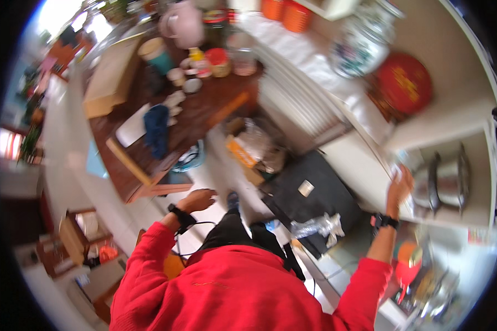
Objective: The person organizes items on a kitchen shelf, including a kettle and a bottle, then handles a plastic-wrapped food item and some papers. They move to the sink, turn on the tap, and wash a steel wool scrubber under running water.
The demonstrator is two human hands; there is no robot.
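Note:
My left hand (pixel 198 200) hangs over the floor in front of me, near a corner of a dark red wooden table (pixel 211 97). Its fingers are partly curled and blurred, and nothing shows in them. At the right my right hand (pixel 401 182) reaches to the front of a white shelf compartment (pixel 476 138). Something white (pixel 394 170) shows at its fingers, but blur hides whether I grip it. Just beyond that hand stand stainless steel pots (pixel 447 182) with dark handles. A dark blue cloth (pixel 156 130) lies on the table.
Below my right hand is a black box-like object (pixel 310 194) with clear plastic wrap (pixel 314 226) on it. An open cardboard box (pixel 248 157) holds plastic bags. A glass jar (pixel 360 51) and a round red container (pixel 404 82) stand on the white ledge. A cardboard box (pixel 114 76) occupies the table's far side.

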